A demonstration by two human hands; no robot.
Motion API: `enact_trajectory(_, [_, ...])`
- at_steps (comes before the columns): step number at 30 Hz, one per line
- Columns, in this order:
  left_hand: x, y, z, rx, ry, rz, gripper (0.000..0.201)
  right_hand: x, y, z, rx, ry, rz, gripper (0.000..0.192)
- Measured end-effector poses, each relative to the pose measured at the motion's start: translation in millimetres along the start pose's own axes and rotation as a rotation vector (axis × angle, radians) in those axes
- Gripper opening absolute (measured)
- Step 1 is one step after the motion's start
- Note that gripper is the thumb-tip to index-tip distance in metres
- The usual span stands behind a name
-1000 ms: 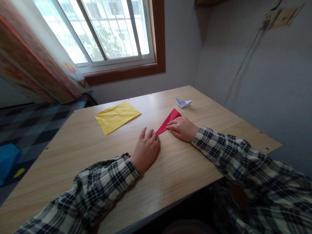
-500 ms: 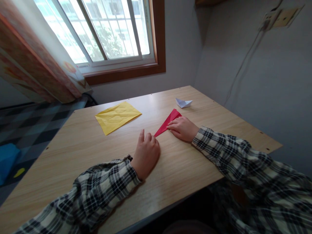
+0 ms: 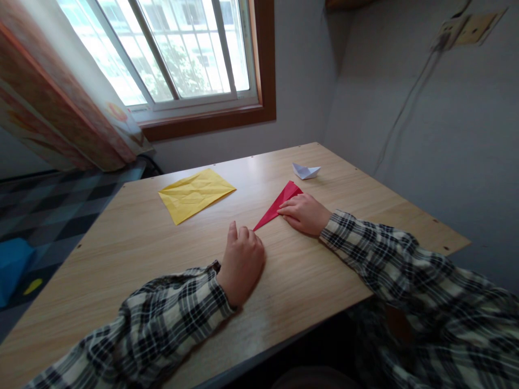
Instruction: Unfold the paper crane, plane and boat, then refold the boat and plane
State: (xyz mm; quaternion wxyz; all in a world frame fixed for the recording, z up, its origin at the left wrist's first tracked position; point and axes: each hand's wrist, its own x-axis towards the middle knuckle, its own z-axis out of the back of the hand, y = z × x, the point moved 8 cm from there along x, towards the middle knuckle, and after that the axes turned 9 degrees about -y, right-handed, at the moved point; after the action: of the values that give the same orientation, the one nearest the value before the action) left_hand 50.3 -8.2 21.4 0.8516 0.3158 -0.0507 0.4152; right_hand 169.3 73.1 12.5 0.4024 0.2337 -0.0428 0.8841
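On desk (image 3: pixel 133 243) | your right hand (image 3: pixel 305 213) flat, pinning red paper (image 3: pixel 279 202), folded to narrow triangle | left hand (image 3: pixel 242 260) curled, empty, at its tip | yellow sheet (image 3: pixel 195 193) unfolded | white paper boat (image 3: pixel 306 171) finished

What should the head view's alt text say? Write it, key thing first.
Two hands in plaid sleeves press a folded red paper flat on a wooden table: right hand on it, left hand at its tip. Yellow sheet and white paper boat lie beyond.

A light wooden table (image 3: pixel 138 237) carries yellow paper (image 3: pixel 195 193), a red folded triangle (image 3: pixel 279 202) and a white paper boat (image 3: pixel 306 171).
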Motion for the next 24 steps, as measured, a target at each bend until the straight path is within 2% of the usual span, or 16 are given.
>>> enact_trajectory(6, [-1.3, -0.5, -1.5, -0.004, 0.02, -0.001, 0.033, 0.0, 0.6, 1.8, 0.033, -0.007, 0.017, 0.029])
enact_trajectory(10, [-4.5, -1.8, -2.9, 0.035, -0.061, -0.033, 0.042, -0.2, 2.6, 3.2, 0.031, -0.006, 0.028, 0.029])
enact_trajectory(13, [-6.4, -1.9, -6.4, -0.019, -0.094, -0.059, 0.047, -0.6, 3.7, 3.7, 0.029, -0.009, 0.035, 0.028])
enact_trajectory(24, [-0.3, 4.9, -14.8, -0.19, 0.032, -0.019, 0.042, -1.7, 3.4, 3.8, 0.001, -0.028, 0.049, 0.027])
